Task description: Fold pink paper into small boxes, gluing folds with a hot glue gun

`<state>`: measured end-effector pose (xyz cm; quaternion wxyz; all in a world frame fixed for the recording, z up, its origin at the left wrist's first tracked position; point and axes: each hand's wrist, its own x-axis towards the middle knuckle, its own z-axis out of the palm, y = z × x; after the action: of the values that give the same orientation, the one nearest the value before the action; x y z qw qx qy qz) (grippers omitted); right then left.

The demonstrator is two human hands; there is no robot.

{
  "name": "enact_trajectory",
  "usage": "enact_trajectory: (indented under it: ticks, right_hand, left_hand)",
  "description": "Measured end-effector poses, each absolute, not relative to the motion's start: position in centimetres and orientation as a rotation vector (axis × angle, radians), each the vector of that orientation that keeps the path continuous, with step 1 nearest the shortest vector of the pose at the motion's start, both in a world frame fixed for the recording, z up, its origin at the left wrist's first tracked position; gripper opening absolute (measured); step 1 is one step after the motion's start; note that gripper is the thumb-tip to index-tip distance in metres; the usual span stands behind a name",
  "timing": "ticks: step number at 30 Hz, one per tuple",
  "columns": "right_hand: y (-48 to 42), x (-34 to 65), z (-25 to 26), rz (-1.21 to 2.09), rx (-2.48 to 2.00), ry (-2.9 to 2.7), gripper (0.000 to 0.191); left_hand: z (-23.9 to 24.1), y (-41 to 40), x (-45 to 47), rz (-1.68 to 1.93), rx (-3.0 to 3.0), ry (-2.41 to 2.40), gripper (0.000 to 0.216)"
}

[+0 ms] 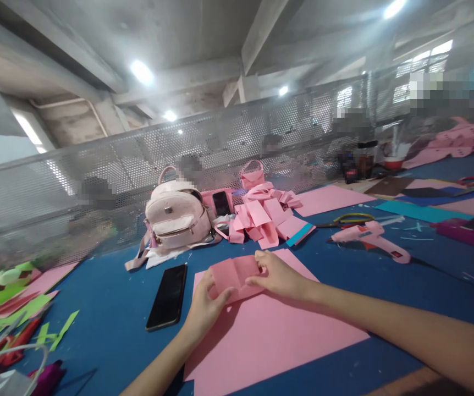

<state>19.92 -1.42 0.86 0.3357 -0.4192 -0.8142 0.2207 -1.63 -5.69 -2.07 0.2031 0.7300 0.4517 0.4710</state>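
Between my two hands is a small folded piece of pink paper (235, 275), creased near its middle. My left hand (204, 303) pinches its left end, thumb in front and fingers behind. At the right end, my right hand (276, 275) grips it the same way, the thumb pressing its front. Beneath both hands lies a large pink sheet (270, 335), flat on the blue table. A black phone (166, 297) rests just left of my left hand.
Behind stand a pale pink backpack (179, 214) and a heap of folded pink paper pieces (262, 214). To the right lie a pink glue gun (371, 237), scissors (350, 219) and a purple glue gun (472, 231). Green paper scraps (10, 302) cover the left side, before a perforated metal screen (138, 148).
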Motion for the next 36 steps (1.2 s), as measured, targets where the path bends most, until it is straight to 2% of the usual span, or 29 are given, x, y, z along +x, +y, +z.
enact_trajectory:
  ticks: [5,9,16,23,29,36]
  right_hand:
    - [-2.4,19.6,1.1,0.564,-1.044,-2.152,0.029]
    - [-2.8,19.5,0.6,0.512,-1.098,-2.122,0.032]
    - [-3.1,19.5,0.5,0.557,-1.051,-2.161,0.026]
    - [-1.4,20.7,1.2,0.582,-0.970,-2.219,0.021]
    - [-0.5,21.4,1.6,0.501,-0.825,-2.296,0.017]
    - [-0.5,21.8,2.4,0.429,-0.728,-2.367,0.021]
  left_hand:
    - [-1.9,-6.2,-1.2,1.337,1.994,1.241,0.024]
    - [-1.7,-6.6,-0.9,1.354,1.950,1.260,0.019]
    - [-0.9,-7.1,-0.4,1.271,1.973,1.171,0.025]
    - [-1.1,-6.2,-1.7,1.319,2.075,1.239,0.019]
    - [-0.2,-5.4,-3.2,1.268,2.488,1.288,0.002]
    - [0.3,-5.4,-3.3,1.144,2.665,1.163,0.014]
